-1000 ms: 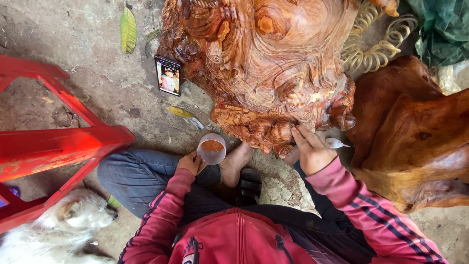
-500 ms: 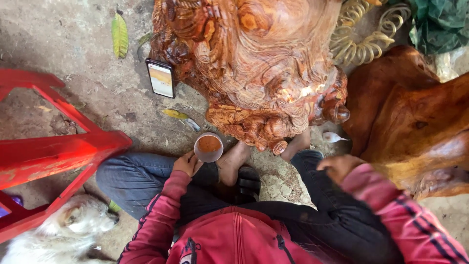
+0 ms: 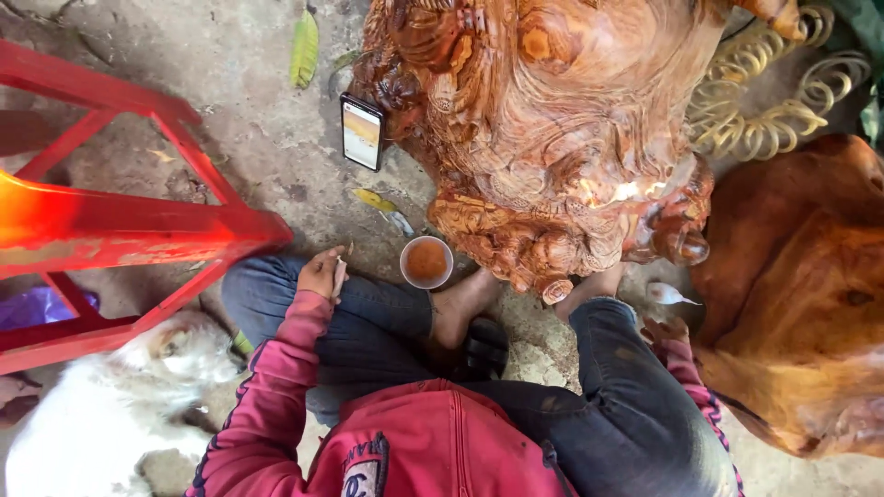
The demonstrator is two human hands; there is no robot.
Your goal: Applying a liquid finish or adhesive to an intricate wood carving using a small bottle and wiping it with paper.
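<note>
Posture: the person sits on the ground with knees bent, in dark blue jeans (image 3: 368, 317) and a red-pink jacket with dark sleeve stripes (image 3: 276, 387); both bare feet point toward the far side.
Left hand: the left hand (image 3: 320, 272) rests on the left knee, fingers curled together and pinching a thin, pale stick-like tool (image 3: 338, 273); what the tool is cannot be told.
Right hand: the right hand (image 3: 665, 329) lies low beside the right knee, mostly hidden by the leg and cuff; whether its fingers are spread or closed cannot be told, and it shows nothing held.
Cup: a small round clear cup filled with orange-brown liquid (image 3: 426, 261) stands on the ground, just right of the left hand and just left of the left foot (image 3: 463, 306), apart from both.
Carving: a large, glossy, orange-brown carved wooden sculpture (image 3: 562, 129) fills the far centre; its near edge overhangs the toes.
Second block: a smoother reddish-brown wooden mass (image 3: 792, 285) lies at the right.
Small item: a pale, pointed white object (image 3: 667, 294) lies on the ground just beyond the right hand.
Phone: a black smartphone with lit screen (image 3: 362, 132) leans against the carving's left side.
Chair: a red plastic chair frame (image 3: 120, 225) stands at the left.
Animal: a white furry animal (image 3: 101, 405) lies near left.
Hose: a coiled yellowish hose (image 3: 773, 101) lies far right.
</note>
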